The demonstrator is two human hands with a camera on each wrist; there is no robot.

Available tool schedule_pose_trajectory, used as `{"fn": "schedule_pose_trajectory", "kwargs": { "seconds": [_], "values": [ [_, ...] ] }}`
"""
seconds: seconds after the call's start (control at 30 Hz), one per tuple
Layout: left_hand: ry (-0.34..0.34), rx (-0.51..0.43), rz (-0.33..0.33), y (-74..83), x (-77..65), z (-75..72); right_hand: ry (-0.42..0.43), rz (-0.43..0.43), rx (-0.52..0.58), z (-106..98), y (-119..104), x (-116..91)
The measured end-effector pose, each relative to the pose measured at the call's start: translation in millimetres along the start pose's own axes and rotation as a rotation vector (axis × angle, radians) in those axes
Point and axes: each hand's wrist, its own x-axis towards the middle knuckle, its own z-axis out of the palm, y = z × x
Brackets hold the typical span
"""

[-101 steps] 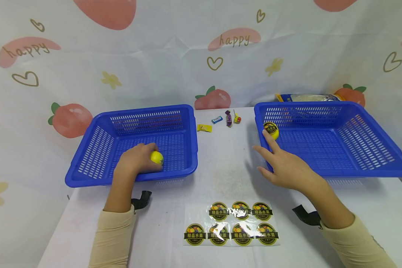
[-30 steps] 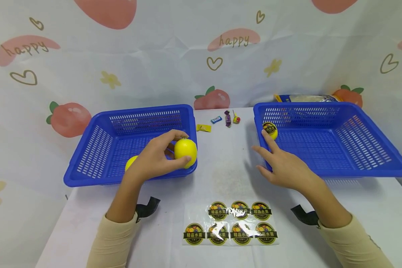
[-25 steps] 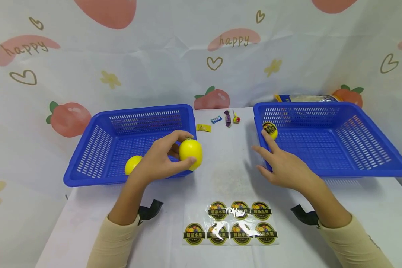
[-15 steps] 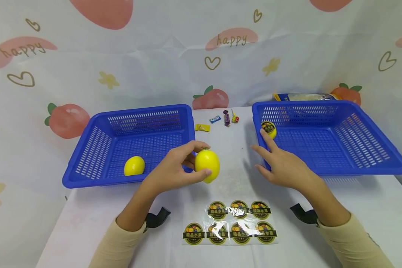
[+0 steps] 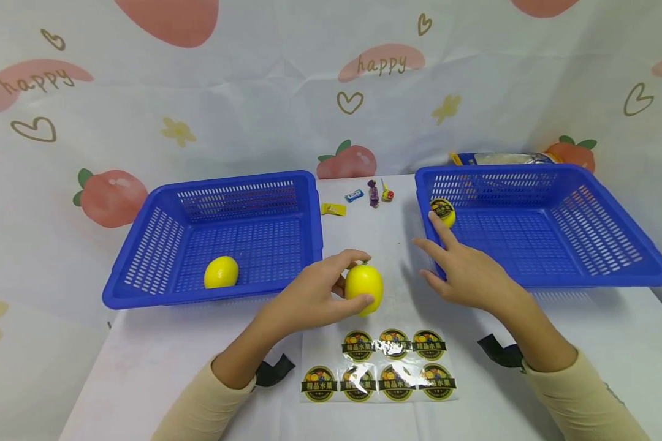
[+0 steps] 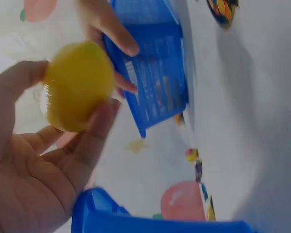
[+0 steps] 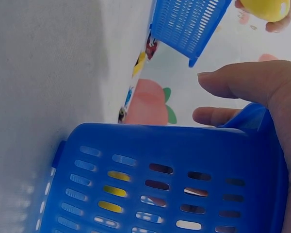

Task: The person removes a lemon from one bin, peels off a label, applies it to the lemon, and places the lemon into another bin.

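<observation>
Black-and-gold labels (image 5: pixel 319 384), seven of them, sit on the sticker sheet (image 5: pixel 379 366) nearest. Just beyond, between the baskets, the left hand (image 5: pixel 320 295) grips a lemon (image 5: pixel 365 286), no label visible. Another lemon (image 5: pixel 221 272), apparently bare, lies in the left basket (image 5: pixel 171 298). The right hand (image 5: pixel 471 274), fingers spread, is at the right basket (image 5: pixel 585 280), where a labelled lemon (image 5: pixel 448 218) lies: seemingly one finished, two left

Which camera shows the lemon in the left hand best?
The head view: the held lemon looks sharp, stem showing. The left wrist view shows it bigger but blurry; the right wrist view cuts it off at the top.
</observation>
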Motion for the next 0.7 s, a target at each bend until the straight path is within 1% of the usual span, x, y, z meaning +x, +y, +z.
{"fn": "schedule_pose_trajectory", "kwargs": {
  "seconds": [0.1, 0.23, 0.3, 0.37, 0.47, 0.53, 0.63, 0.7],
  "values": [
    [-0.027, 0.045, 0.001, -0.6, 1.8, 8.3, 0.005, -0.001, 0.001, 0, 0, 0],
    [-0.044, 0.132, 0.008, -8.6, 5.4, 21.3, 0.015, -0.005, 0.000, 1, 0, -1],
    [-0.048, 0.171, -0.005, -13.8, 7.2, 26.3, 0.018, -0.006, -0.002, 1, 0, -1],
    [-0.065, 0.196, -0.038, -20.5, 9.4, 30.8, 0.021, -0.007, -0.007, 1, 0, -1],
    [-0.098, 0.204, -0.098, -30.5, 12.1, 35.4, 0.021, -0.009, -0.010, 1, 0, 0],
    [-0.120, 0.197, -0.126, -35.3, 13.1, 36.7, 0.019, -0.010, -0.010, 1, 0, 0],
    [-0.132, 0.177, -0.135, -37.4, 13.2, 36.2, 0.015, -0.009, -0.008, 1, 0, 0],
    [-0.132, 0.175, -0.126, -37.0, 12.8, 35.1, 0.014, -0.007, -0.009, 1, 0, 1]
  ]
}}
